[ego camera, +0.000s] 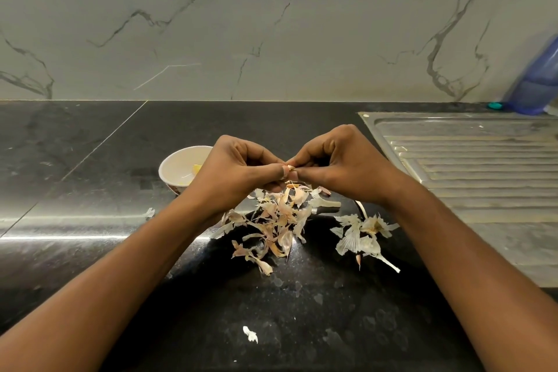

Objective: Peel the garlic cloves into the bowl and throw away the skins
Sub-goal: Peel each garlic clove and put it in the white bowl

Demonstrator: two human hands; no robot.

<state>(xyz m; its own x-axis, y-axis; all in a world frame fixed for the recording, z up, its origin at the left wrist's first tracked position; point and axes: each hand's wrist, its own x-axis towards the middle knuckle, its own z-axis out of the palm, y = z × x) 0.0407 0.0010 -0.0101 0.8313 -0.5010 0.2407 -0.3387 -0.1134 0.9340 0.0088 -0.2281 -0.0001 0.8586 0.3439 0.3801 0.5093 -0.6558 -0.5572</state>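
My left hand (238, 172) and my right hand (341, 166) meet fingertip to fingertip above the black counter, both pinching one small garlic clove (290, 167), mostly hidden by the fingers. Just behind my left hand stands a small white bowl (178, 164) with pale yellow peeled garlic (197, 169) inside; the hand covers its right side. Under the hands lies a heap of pinkish garlic skins (277, 217). A second, whiter clump of papery skins (362, 234) lies to the right.
A ribbed steel sink drainboard (471, 166) fills the right side. A blue plastic bottle (540, 81) and a teal cap (495, 105) stand at the back right. Stray skin scraps (250, 334) dot the near counter. Marble wall behind.
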